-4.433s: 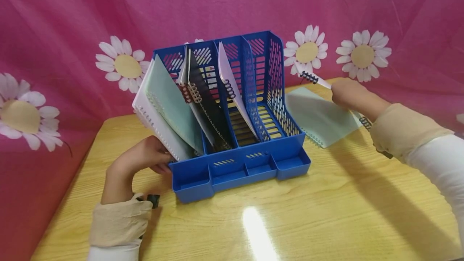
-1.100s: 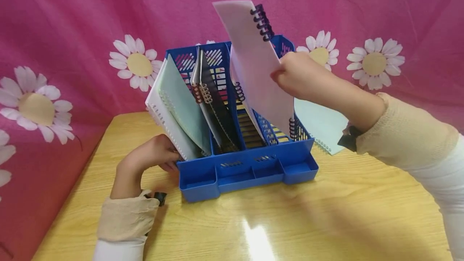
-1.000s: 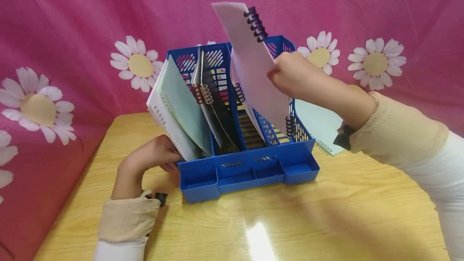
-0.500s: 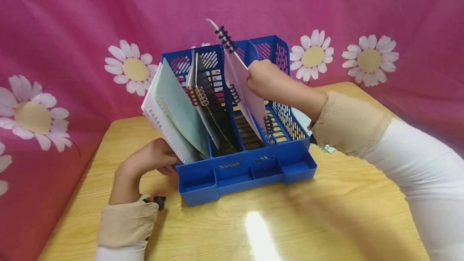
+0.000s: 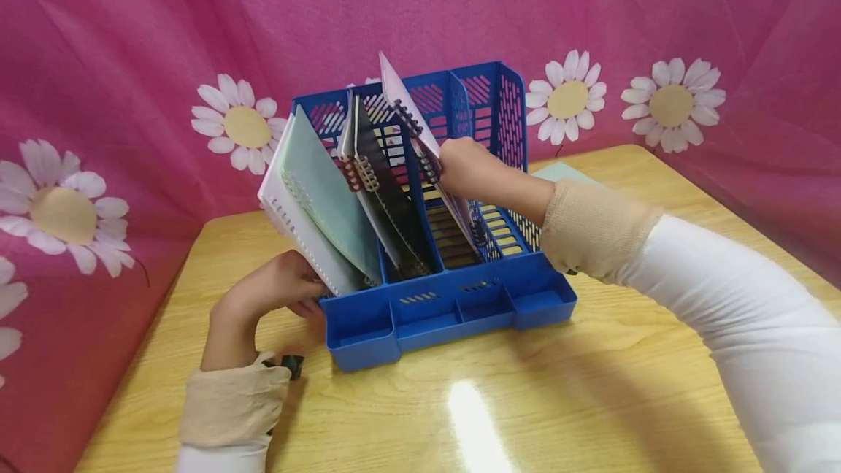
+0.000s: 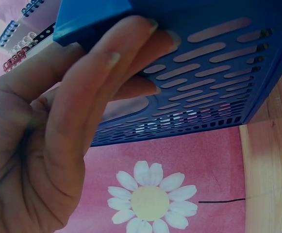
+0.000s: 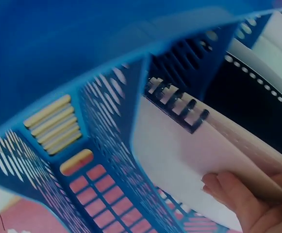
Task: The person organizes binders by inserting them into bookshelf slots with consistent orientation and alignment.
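Observation:
A blue file rack (image 5: pixel 427 334) with upright compartments and small front trays stands on the table. My left hand (image 5: pixel 272 287) grips its left side wall; in the left wrist view several fingers (image 6: pixel 82 92) lie against the slotted outer face. My right hand (image 5: pixel 476 170) pinches a pale pink spiral notebook (image 5: pixel 398 86) by its edge. The notebook stands tilted in the third compartment from the left, its top above the rack's back and its lower black coil inside in the right wrist view. Another pink notebook beside it is mostly hidden.
White (image 5: pixel 296 243) and pale green (image 5: pixel 331 199) notebooks lean in the leftmost compartment. A black notebook (image 5: pixel 388 203) is in the second. Another pale green notebook (image 5: pixel 566 171) lies on the table (image 5: pixel 368 414), partly behind my right arm. A pink flowered cloth (image 5: pixel 420 6) hangs behind.
My right hand has brought the pink notebook from the right side over the rack, then left and down into the third compartment. The left hand keeps its grip on the rack.

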{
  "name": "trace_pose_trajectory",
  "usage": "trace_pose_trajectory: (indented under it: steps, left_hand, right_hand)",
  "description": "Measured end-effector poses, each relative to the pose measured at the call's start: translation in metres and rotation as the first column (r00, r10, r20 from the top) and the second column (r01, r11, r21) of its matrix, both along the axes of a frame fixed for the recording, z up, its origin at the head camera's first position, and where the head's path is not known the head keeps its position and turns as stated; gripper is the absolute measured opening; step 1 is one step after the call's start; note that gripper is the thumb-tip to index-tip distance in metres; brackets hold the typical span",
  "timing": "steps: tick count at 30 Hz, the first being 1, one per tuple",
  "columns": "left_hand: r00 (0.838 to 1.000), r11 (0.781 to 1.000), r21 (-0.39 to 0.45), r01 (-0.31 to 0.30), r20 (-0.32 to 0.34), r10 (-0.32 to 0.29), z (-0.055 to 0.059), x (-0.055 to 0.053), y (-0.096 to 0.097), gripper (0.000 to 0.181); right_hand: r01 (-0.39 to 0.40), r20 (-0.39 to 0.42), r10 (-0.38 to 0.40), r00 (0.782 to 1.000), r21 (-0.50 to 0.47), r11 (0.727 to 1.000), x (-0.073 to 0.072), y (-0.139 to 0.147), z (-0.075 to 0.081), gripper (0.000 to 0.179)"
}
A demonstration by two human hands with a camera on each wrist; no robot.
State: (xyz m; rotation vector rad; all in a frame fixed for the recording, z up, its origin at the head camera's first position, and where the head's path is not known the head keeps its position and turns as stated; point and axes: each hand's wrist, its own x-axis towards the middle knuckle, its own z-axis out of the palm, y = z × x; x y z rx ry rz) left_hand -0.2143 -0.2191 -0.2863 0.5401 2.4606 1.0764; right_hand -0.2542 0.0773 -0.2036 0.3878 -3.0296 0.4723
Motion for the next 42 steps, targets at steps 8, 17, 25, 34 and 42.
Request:
trace_pose_trajectory:
  steps: [8,17,25,34,42]
  left_hand:
    - [1.0,1.0,0.022,0.001,-0.006,-0.001,0.0,0.001,0.0,0.036]
    - [1.0,1.0,-0.012,-0.001,-0.005,0.001,0.0,-0.003,0.001,0.029]
    - [1.0,1.0,0.014,0.008,0.025,-0.008,-0.001,-0.001,0.002,0.032]
    - [0.999,1.0,0.029,0.0,0.032,-0.001,0.001,0.001,0.0,0.034]
    - [1.0,1.0,0.028,0.012,0.003,-0.012,0.0,-0.001,0.0,0.031]
  right_hand:
    - [-0.038,0.002,0.038,0.999,0.054,0.998,-0.004,0.003,-0.013,0.009]
    - [0.001,0.108,-0.016,0.994,0.138,0.99,-0.001,0.012,-0.011,0.011]
    - [-0.029,0.185,-0.005,0.983,0.18,0.983,-0.001,0.017,-0.001,0.011]
    - [-0.093,0.155,0.065,0.986,0.179,0.979,-0.003,0.017,-0.033,0.015]
    - [-0.12,0.192,0.078,0.978,0.216,0.969,-0.003,0.018,-0.031,0.007]
